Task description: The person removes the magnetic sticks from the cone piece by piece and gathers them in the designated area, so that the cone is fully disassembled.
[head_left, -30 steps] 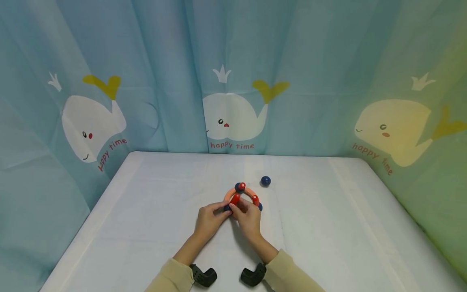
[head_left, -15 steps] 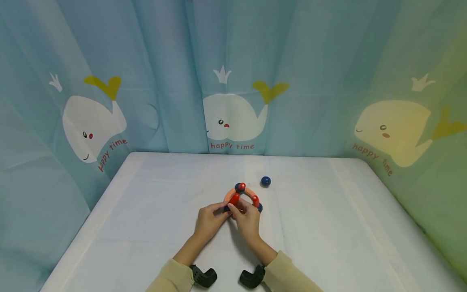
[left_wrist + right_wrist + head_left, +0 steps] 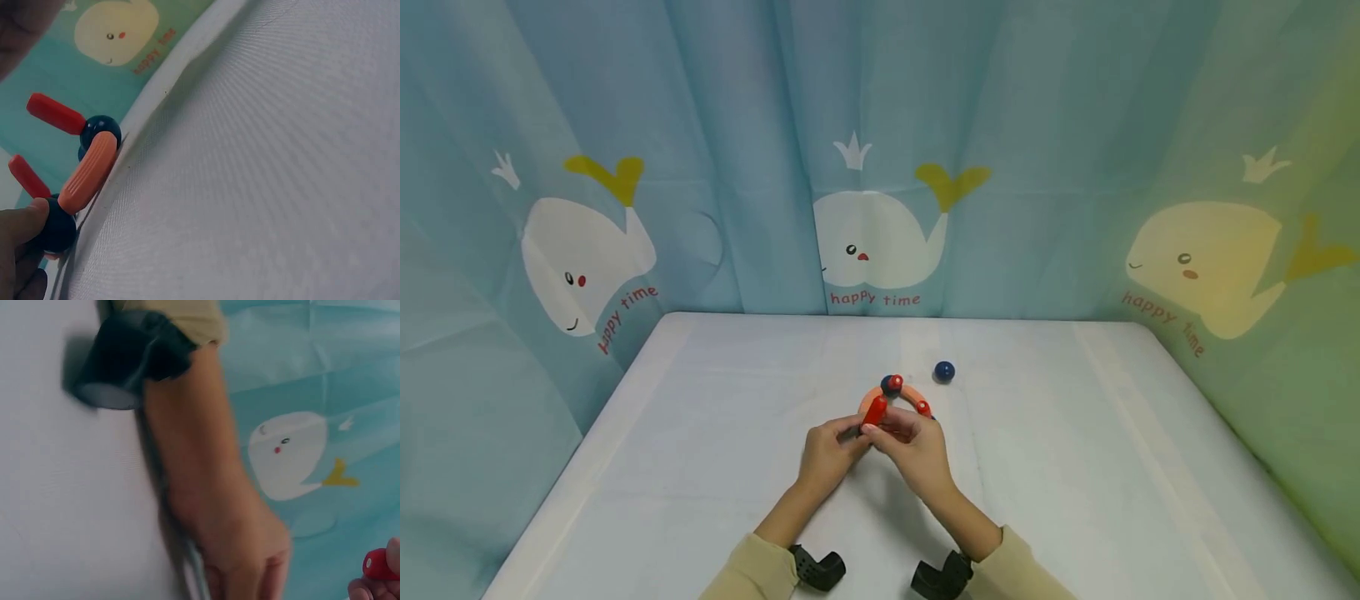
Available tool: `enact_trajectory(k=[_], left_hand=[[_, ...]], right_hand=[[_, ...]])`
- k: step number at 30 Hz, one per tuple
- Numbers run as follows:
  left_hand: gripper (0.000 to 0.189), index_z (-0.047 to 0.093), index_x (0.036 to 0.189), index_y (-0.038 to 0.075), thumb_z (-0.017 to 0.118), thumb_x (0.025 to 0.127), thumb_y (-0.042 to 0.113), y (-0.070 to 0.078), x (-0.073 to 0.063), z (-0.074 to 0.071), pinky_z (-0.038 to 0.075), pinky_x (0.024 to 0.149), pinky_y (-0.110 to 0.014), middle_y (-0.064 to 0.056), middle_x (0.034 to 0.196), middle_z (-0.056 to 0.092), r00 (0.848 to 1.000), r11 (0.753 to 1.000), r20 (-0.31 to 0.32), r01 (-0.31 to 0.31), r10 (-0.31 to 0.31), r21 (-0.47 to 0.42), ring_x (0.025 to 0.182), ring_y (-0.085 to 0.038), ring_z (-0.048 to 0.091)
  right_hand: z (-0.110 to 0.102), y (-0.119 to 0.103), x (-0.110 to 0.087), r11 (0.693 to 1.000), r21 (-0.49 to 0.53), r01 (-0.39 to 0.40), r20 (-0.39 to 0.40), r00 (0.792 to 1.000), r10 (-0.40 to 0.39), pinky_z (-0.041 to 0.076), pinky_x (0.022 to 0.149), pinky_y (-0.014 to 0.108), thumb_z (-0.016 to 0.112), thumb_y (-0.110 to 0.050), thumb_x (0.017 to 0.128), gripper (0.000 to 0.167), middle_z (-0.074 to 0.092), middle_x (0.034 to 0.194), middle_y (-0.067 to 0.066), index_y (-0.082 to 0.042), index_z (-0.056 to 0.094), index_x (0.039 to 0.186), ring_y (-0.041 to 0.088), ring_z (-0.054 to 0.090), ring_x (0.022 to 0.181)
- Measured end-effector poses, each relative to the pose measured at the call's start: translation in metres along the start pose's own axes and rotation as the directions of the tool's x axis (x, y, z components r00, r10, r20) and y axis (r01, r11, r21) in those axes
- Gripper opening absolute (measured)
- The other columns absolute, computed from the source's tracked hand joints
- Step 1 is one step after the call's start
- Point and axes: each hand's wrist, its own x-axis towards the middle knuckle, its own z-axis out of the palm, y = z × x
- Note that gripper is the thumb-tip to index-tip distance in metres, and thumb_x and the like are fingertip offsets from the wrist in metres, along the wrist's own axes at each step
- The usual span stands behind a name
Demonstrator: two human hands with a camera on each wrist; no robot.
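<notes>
My left hand [image 3: 829, 454] pinches a navy ball [image 3: 56, 228] on the near left of a small toy ring; its thumb lies on the ball in the left wrist view. Peach curved pieces [image 3: 91, 172] join the navy balls of this ring. With thumb and fingers, my right hand [image 3: 919, 450] holds a red peg [image 3: 876, 411], tilted, over that near-left part. The peg's end [image 3: 376, 564] shows between fingertips in the right wrist view. Another red peg [image 3: 897, 382] stands on the far ball [image 3: 888, 386]. A third [image 3: 923, 407] is at the right, its ball mostly hidden by my right hand.
A loose navy ball [image 3: 944, 372] lies on the white table [image 3: 1045, 442], just beyond the ring to the right. A blue-green curtain [image 3: 752, 167] with whale prints hangs behind the table and along both sides. Black wrist devices [image 3: 820, 570] sit by both sleeves.
My right hand and wrist have shifted right and turned, now covering more of the ring's right side. The held red peg has moved slightly left. My left hand stays in place.
</notes>
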Motion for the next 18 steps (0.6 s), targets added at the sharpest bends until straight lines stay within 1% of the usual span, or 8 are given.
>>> enact_trajectory(k=[1,3,5,8,10,12,14,18], left_hand=[[0.029,0.072,0.098,0.003,0.077,0.074,0.020,0.000,0.000,0.000,0.051,0.077,-0.037,-0.007,0.094,0.069,1.000,1.000,0.001,-0.010,0.010,0.002,0.091,-0.020,0.064],[0.029,0.072,0.099,0.005,0.077,0.074,0.020,0.000,0.000,0.000,0.051,0.077,-0.036,-0.006,0.094,0.069,1.000,1.000,-0.002,-0.014,0.014,-0.001,0.091,-0.019,0.064],[0.029,0.072,0.099,0.005,0.077,0.074,0.020,0.000,0.000,0.000,0.050,0.077,-0.035,-0.006,0.095,0.069,1.000,1.000,-0.003,-0.012,0.012,-0.014,0.091,-0.019,0.064],[0.030,0.071,0.101,0.005,0.077,0.074,0.018,0.001,0.000,0.000,0.050,0.078,-0.035,-0.005,0.096,0.069,1.000,0.999,0.004,-0.003,0.003,-0.036,0.092,-0.019,0.064],[0.031,0.071,0.101,0.004,0.077,0.074,0.017,0.001,0.000,0.000,0.050,0.079,-0.036,-0.005,0.097,0.068,1.000,0.999,0.013,-0.001,0.002,-0.038,0.094,-0.019,0.063],[0.031,0.071,0.101,0.004,0.077,0.074,0.016,0.001,0.001,0.000,0.049,0.080,-0.036,-0.005,0.098,0.068,1.000,0.999,0.015,0.000,0.000,-0.037,0.094,-0.019,0.063],[0.030,0.071,0.101,0.004,0.077,0.074,0.015,0.000,0.001,0.000,0.048,0.082,-0.036,-0.004,0.098,0.068,1.000,0.999,0.016,0.003,-0.002,-0.037,0.095,-0.019,0.063],[0.031,0.071,0.102,0.005,0.077,0.074,0.016,0.000,0.001,0.000,0.048,0.083,-0.035,-0.004,0.098,0.068,0.999,0.999,0.021,0.024,-0.023,-0.040,0.096,-0.018,0.062]], right_hand=[[-0.002,-0.004,-0.001,1.000,0.021,-0.021,0.004,1.000,0.021,0.053,0.065,0.028,0.071,-0.002,0.078,0.024,0.068,0.090,0.015,0.006,0.067,0.100,0.022,0.066,0.077],[-0.007,-0.009,-0.002,0.996,0.073,-0.051,0.026,0.998,0.049,0.053,0.067,0.033,0.070,0.001,0.078,0.025,0.067,0.091,0.017,0.009,0.066,0.101,0.029,0.066,0.079],[-0.011,-0.015,-0.003,0.991,0.099,-0.090,0.042,0.995,0.086,0.052,0.068,0.038,0.068,0.004,0.079,0.025,0.066,0.092,0.020,0.011,0.064,0.102,0.032,0.065,0.081],[-0.017,-0.019,-0.003,0.993,0.069,-0.100,0.032,0.995,0.098,0.053,0.068,0.037,0.068,0.005,0.079,0.023,0.066,0.090,0.021,0.012,0.064,0.101,0.028,0.065,0.081],[-0.023,-0.018,-0.002,0.996,0.019,-0.093,-0.004,0.996,0.093,0.053,0.067,0.031,0.069,0.003,0.079,0.022,0.067,0.089,0.018,0.010,0.065,0.099,0.021,0.065,0.079],[-0.029,-0.016,-0.001,0.997,-0.013,-0.081,-0.043,0.996,0.080,0.052,0.066,0.025,0.070,-0.001,0.078,0.021,0.068,0.088,0.015,0.007,0.067,0.098,0.016,0.064,0.077],[-0.036,-0.011,0.001,0.996,-0.025,-0.082,-0.077,0.994,0.080,0.051,0.065,0.023,0.071,-0.004,0.078,0.022,0.068,0.087,0.013,0.004,0.068,0.098,0.014,0.063,0.075],[-0.048,-0.005,0.005,0.995,-0.053,-0.083,-0.115,0.990,0.077,0.051,0.064,0.023,0.071,-0.011,0.080,0.025,0.068,0.087,0.013,0.002,0.068,0.101,0.016,0.062,0.076]])
